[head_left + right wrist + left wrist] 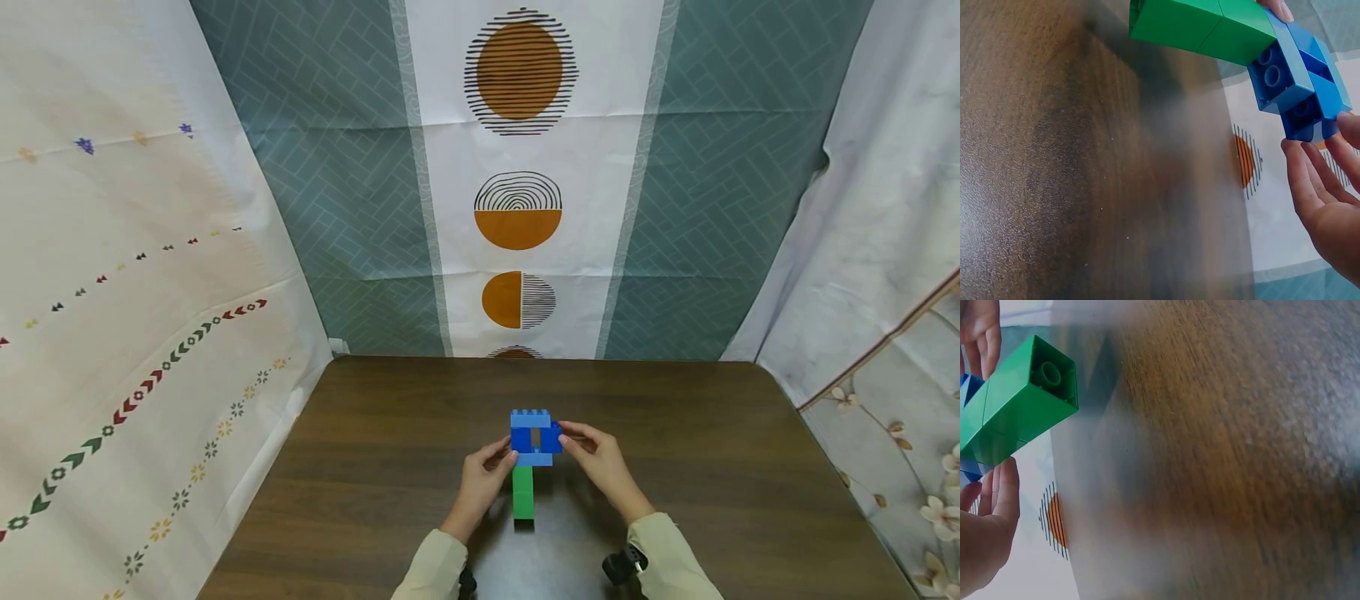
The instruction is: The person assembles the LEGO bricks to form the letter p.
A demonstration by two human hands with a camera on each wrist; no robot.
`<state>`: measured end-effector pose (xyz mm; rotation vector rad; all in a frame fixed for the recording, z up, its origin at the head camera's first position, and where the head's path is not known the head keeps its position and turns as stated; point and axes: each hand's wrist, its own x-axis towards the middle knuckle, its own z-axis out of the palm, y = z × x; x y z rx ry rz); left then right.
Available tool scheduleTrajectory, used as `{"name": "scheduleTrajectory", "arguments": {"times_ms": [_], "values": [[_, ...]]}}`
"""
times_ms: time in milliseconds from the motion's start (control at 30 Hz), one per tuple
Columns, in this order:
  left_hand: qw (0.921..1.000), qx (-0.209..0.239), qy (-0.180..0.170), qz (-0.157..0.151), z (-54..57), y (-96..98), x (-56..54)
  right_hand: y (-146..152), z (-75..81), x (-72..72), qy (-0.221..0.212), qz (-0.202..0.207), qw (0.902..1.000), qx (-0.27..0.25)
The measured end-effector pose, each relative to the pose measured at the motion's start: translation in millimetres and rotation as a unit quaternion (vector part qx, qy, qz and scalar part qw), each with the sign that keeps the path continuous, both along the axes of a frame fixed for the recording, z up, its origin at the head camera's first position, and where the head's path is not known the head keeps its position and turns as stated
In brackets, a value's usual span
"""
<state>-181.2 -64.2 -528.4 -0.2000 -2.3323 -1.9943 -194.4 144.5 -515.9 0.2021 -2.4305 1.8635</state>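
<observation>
Your head view looks forward and down across the table (pixel 375 467) from well back. Each wrist view sits close under its hand, facing along the wood, which looks blurred. All three share the brick model (pixel 532 454) (pixel 1013 406) (pixel 1235 28).

both arms wear long pale cream sleeves, left sleeve (pixel 433 567) and right sleeve (pixel 670 557), loosely cuffed at the wrists. a small black camera unit (pixel 622 565) sits strapped under the right wrist. both hands are bare.
</observation>
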Motion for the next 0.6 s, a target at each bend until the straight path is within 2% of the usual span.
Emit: {"name": "scheduleTrajectory", "arguments": {"times_ms": [200,333,400,433,567,600], "values": [[0.9999,-0.012,-0.002,0.012,-0.5,1.2,-2.4,4.4,-29.3,-14.9,-0.016,-0.005,0.9998,-0.013],[0.9995,-0.014,-0.011,0.024,-23.4,0.7,-15.0,4.9,-34.0,-17.7,-0.018,-0.001,0.9997,-0.015],[0.9995,-0.014,-0.009,0.028,-27.5,1.1,-17.9,4.3,-35.1,-18.6,-0.018,0.001,0.9997,-0.015],[0.9995,-0.014,-0.007,0.027,-27.5,1.2,-18.1,4.0,-35.9,-19.1,-0.021,0.000,0.9996,-0.016],[0.9996,-0.015,-0.006,0.023,-6.6,3.1,-9.9,3.1,-41.5,-22.1,-0.027,0.004,0.9994,-0.020],[0.9996,-0.016,-0.007,0.021,-4.6,3.1,-8.9,2.9,-42.6,-22.7,-0.032,0.004,0.9993,-0.020]]}}
